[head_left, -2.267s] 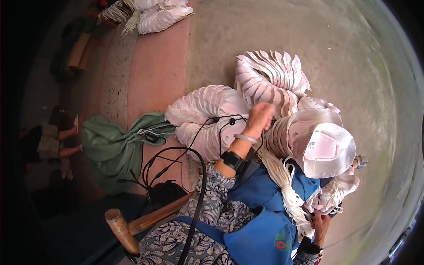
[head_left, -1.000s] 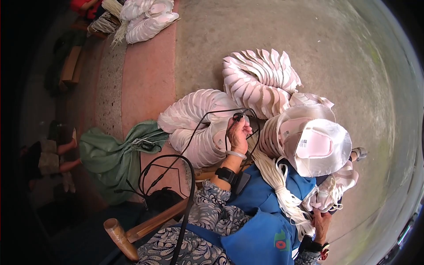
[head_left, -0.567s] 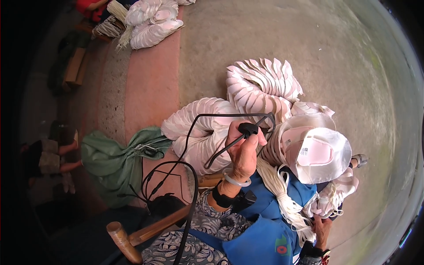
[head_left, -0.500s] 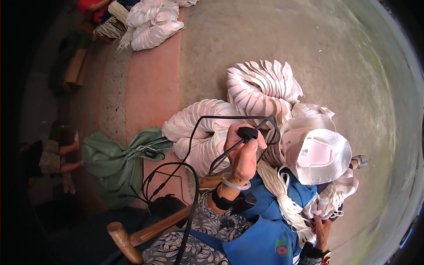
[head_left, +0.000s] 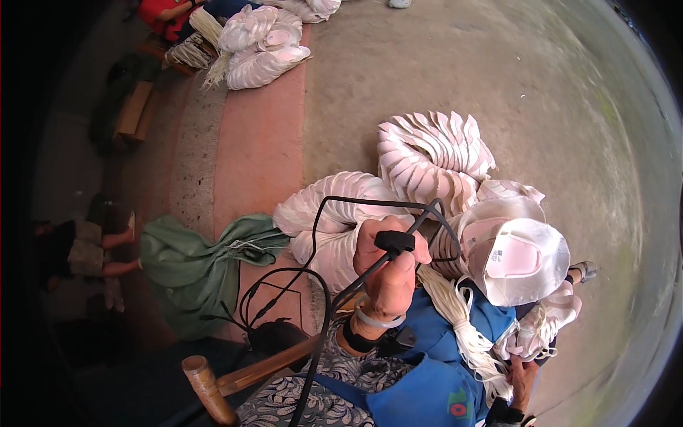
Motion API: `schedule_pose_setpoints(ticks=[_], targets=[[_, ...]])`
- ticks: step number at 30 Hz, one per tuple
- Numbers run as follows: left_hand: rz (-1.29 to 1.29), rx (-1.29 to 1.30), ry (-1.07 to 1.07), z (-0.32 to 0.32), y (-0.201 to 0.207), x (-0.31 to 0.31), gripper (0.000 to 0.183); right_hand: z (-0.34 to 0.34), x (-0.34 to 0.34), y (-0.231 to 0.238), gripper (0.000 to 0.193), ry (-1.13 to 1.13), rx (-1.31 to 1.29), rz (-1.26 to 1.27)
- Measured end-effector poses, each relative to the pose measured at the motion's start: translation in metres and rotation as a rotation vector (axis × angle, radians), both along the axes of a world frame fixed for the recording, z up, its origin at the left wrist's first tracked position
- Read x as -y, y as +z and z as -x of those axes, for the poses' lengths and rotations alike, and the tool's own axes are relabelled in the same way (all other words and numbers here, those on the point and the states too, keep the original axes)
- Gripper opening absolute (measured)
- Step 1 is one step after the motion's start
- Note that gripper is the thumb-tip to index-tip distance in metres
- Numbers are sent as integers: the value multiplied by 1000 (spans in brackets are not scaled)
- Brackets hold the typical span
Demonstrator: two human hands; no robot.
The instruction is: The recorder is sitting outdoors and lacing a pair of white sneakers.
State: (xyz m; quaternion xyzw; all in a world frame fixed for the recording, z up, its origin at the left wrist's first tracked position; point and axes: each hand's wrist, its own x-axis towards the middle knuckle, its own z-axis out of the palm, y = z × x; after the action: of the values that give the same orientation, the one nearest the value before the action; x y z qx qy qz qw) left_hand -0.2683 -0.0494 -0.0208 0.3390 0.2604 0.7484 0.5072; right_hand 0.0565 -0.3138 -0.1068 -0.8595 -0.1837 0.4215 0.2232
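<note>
My left hand [head_left: 390,267], raised over the middle, is closed around a small black cable piece [head_left: 395,242] with black cable running from it. A pale bracelet and a black strap circle that wrist. At the lower right, my right hand [head_left: 523,378] is closed at the lower edge of a pinkish-white shoe [head_left: 546,331] with loose white laces; its fingertips are partly hidden. A bundle of white laces [head_left: 462,327] lies across the blue apron [head_left: 434,391] on my lap. Beside it, nested white-and-pink shoe uppers [head_left: 525,257] fan out.
Curved stacks of shoe uppers [head_left: 434,156] lie on the concrete floor ahead. A green sack [head_left: 185,263] sits on the left, near a wooden chair part [head_left: 206,381]. At the far left top, a person in red [head_left: 162,18] sits beside more stacks [head_left: 263,50].
The whole view has shifted slightly, so the surroundings appear a little lower and farther right. My left hand has turned slightly, still gripping the cable piece; my right hand stays at the shoe.
</note>
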Motion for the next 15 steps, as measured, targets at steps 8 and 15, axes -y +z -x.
schedule_pose_setpoints(ticks=[8, 15], targets=[[7, -513, 123, 7, 4, 0, 22, 5, -6, 11, 33, -2, -29, 4], [37, -413, 103, 7, 1, -11, 32, 5, -6, 9, 34, 59, 45, 34]])
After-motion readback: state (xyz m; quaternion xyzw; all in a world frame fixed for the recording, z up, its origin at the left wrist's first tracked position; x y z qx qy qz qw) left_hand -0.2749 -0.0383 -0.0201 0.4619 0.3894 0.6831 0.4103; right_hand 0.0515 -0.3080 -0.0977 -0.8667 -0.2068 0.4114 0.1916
